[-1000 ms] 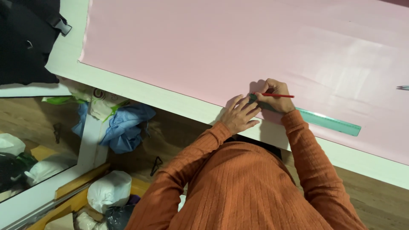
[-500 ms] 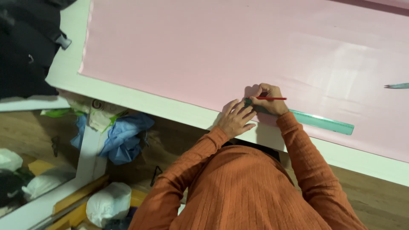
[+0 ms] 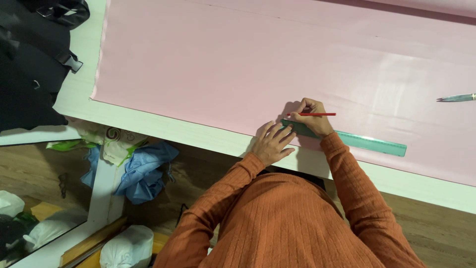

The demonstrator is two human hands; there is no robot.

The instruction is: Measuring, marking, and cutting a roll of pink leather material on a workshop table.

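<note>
Pencil, thin and red, sits pinched in the right hand, fingers closed snug round it, tip pointing left & meeting the pink sheet right at the near end of the green ruler. Left hand lies flat, fingers spread, nothing gripped; fingertips press the ruler's left end down w/ the palm over the sheet's lower edge and the white table. Progress, judged from this view only: the ruler is already laid along the sheet's near edge and pinned, pencil at its start, but no drawn line can be made out on the pink, too faint to tell either way, so marking looks barely begun w/ most of the ruler's length left to run. Materials: the sheet is large, smooth, slightly glossy, catches a soft sheen toward the right, edges straight, w/ one faint seam or fold across the top. Ruler is translucent green plastic, long & flat, lying at a slight slant. Table is matte white w/ a plain rim. A slim metallic tool lies well apart at far right on the sheet. Black bag w/ buckle rests on the table's left corner. Sleeves are ribbed rust-orange knit. Below: wood floor, crumpled blue cloth, white plastic bags.
</note>
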